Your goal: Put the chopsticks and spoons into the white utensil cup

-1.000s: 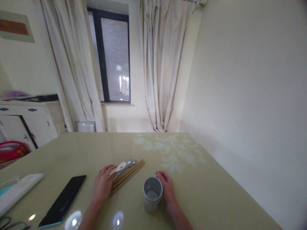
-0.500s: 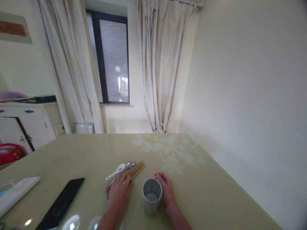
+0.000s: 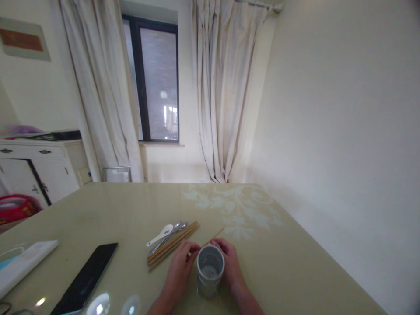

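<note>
A grey cylindrical utensil holder (image 3: 210, 286), with small holes in its bottom, stands upright between my hands. My left hand (image 3: 180, 264) is closed in a pinch at the near end of a thin wooden chopstick (image 3: 219, 232), just left of the holder's rim. My right hand (image 3: 229, 258) lies along the holder's right side, its curled fingertips meeting the same chopstick behind the rim. To the left lies a bundle of chopsticks (image 3: 173, 244). Beside them are metal spoons (image 3: 179, 226) and a white spoon (image 3: 162, 234) with a blue mark.
A black phone-like slab (image 3: 87, 275) lies on the table (image 3: 131, 210) at left, near a white flat object (image 3: 29, 262). The table's right edge runs close to a wall (image 3: 344, 131). Behind are curtains (image 3: 226, 87), a window (image 3: 160, 83) and a white cabinet (image 3: 52, 166).
My left hand has moved right, off the chopstick bundle to the holder, bringing one chopstick with it. My right hand stays beside the holder. The view has shifted slightly.
</note>
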The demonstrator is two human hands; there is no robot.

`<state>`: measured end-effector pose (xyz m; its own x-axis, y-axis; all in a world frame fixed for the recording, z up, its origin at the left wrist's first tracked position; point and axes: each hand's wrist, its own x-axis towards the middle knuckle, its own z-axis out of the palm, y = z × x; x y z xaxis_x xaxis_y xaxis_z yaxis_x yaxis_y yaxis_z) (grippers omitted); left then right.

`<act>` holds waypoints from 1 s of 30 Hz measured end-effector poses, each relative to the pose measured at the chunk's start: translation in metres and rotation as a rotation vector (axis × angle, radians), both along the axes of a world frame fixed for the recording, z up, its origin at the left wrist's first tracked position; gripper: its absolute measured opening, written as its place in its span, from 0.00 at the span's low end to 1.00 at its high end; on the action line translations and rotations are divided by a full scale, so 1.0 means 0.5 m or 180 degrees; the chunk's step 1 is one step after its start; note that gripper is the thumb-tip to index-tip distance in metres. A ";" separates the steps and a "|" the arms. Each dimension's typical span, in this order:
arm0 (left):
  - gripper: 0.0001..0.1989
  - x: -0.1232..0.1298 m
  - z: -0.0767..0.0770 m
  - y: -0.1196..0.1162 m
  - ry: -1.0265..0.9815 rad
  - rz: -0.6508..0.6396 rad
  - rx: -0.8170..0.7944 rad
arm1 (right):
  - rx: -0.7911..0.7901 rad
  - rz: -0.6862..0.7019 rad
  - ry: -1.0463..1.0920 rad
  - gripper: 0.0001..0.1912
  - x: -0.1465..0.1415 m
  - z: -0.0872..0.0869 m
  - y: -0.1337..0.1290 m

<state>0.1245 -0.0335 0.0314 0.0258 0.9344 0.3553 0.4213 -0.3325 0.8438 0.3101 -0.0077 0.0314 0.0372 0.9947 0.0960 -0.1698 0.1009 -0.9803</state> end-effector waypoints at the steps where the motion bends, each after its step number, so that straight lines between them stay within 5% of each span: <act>1: 0.11 0.008 0.003 -0.003 -0.0044 -0.0059 0.0016 | 0.0045 0.0077 0.0046 0.24 -0.002 0.002 -0.001; 6: 0.12 0.019 0.004 -0.007 -0.0161 -0.0046 0.0109 | 0.0099 0.0120 0.0276 0.24 0.001 0.021 -0.006; 14: 0.24 -0.026 -0.019 0.022 0.0060 0.0567 0.0263 | 0.0074 -0.0863 0.0371 0.26 0.046 0.028 0.003; 21: 0.17 -0.065 -0.040 0.026 0.1265 0.0837 0.0253 | 0.0187 -0.1491 0.0733 0.26 0.081 0.015 0.022; 26: 0.17 -0.092 -0.036 0.022 0.2414 0.1283 0.0059 | 0.0293 -0.1967 0.1378 0.23 0.133 0.055 0.025; 30: 0.16 -0.088 -0.028 0.021 0.2540 0.1191 0.0053 | 0.0545 -0.1771 0.1399 0.21 0.122 0.087 0.007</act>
